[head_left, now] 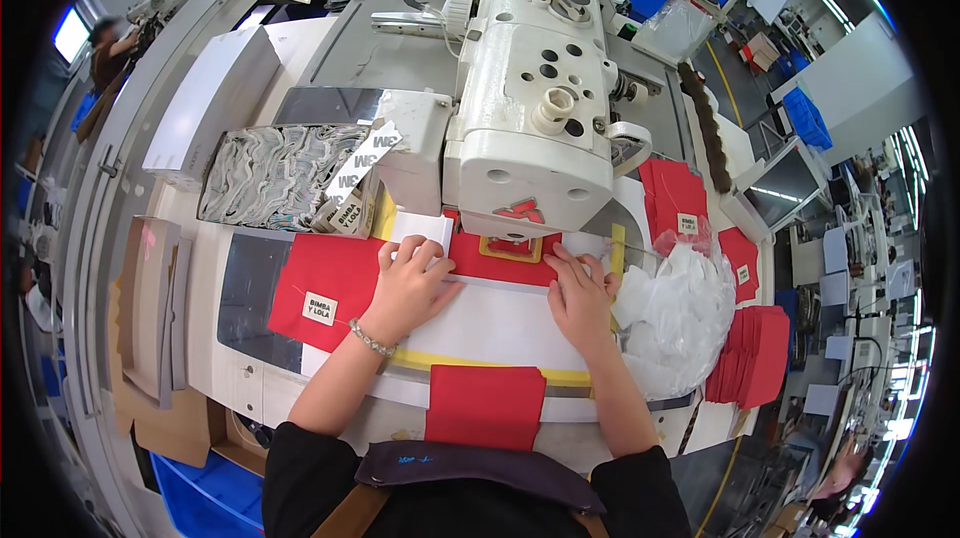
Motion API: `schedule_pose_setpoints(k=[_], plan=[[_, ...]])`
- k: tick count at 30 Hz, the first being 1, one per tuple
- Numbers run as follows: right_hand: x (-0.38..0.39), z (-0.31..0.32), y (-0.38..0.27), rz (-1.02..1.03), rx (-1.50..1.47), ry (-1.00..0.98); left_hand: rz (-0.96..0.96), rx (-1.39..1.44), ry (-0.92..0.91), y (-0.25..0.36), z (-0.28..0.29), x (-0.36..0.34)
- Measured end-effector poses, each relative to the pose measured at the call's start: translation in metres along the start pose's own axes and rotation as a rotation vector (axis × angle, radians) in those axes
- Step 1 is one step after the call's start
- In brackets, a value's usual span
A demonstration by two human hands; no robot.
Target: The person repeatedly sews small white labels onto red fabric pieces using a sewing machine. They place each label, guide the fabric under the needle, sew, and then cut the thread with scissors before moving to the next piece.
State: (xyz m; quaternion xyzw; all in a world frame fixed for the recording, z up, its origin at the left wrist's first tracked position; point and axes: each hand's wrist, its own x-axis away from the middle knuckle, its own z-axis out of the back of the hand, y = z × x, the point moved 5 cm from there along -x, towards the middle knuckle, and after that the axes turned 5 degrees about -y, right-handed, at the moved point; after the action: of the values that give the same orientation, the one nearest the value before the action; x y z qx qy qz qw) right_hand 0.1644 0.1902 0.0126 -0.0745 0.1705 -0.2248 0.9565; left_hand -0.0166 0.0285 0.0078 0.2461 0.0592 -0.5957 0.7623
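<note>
Head view: main red fabric piece (468,260) lies flat under the sewing machine head (525,158), btwn the two hands, w/ a yellow-edged frame (513,258) on top of it just below the needle area. The frame prob. keeps the cloth flat & located there. A white sheet (500,323) covers the bed in front, edged w/ yellow tape (480,362), maybe as a smooth, marked surface for lining cloth up.

Finished-looking red piece (335,283) w/ a pale label (320,308) lies at left, clear of the frame; red stack (487,403) sits at the near edge by the body, prob. for quick reach. Bundle of labels (285,178) stands upper L, also close by. Clear bag (675,323) w/ white contents is just R of the R forearm, another red pile (750,353) beyond it.

L hand (412,278): open, fingers spread & slightly bent, tips down at a white block (420,228) & the cloth's L side, thumb out to the R; no grip seen. R hand (583,293): half-open, fingers loosely bent, index at the cloth's R end by the frame, prob. steadying it; can't tell if it's pinching anything.
</note>
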Motion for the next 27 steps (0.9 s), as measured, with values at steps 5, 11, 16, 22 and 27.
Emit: schedule_pose_setpoints(k=[5, 11, 16, 22, 27], plan=[[0.0, 0.0, 0.0, -0.02, -0.013, 0.006, -0.006, -0.009, 0.011, 0.002, 0.001, -0.001], [0.0, -0.001, 0.001, -0.014, -0.022, 0.031, 0.004, -0.001, -0.008, 0.001, 0.001, -0.001], [0.003, -0.003, 0.002, -0.024, -0.016, 0.022, 0.004, 0.002, -0.026, 0.003, 0.002, -0.001], [0.003, -0.003, 0.002, -0.026, -0.025, 0.014, 0.077, -0.077, 0.058, -0.009, 0.03, -0.002], [0.004, -0.003, 0.004, -0.021, -0.022, 0.023, 0.424, -0.293, 0.199, -0.079, 0.073, 0.007]])
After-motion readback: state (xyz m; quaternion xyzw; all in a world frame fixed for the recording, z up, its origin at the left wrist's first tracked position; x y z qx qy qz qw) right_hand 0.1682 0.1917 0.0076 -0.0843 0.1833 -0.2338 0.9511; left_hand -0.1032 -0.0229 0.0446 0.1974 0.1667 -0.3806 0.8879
